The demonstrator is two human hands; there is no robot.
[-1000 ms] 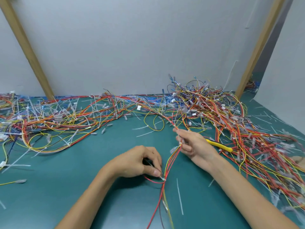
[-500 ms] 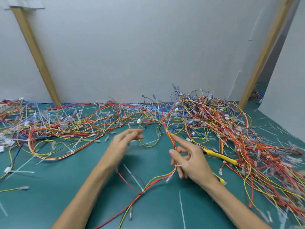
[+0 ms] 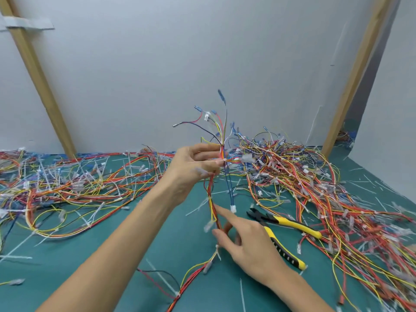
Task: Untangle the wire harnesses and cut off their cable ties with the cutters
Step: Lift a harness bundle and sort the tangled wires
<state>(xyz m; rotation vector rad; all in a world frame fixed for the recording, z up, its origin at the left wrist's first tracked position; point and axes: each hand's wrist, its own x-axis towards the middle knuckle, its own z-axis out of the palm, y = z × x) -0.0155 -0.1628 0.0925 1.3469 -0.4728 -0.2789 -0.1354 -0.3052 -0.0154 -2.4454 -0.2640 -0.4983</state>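
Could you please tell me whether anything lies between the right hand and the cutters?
Nothing visible does: the cutters lie on the mat just beside the right hand. That hand does pinch the harness, which the left hand holds up.

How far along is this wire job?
Done: many cut-off ties litter the mat. In hand: the left hand lifts one harness, the right hand pinches it lower down; cutters lie on the mat. Left: this harness's ties, and the big tangled pile at the right.
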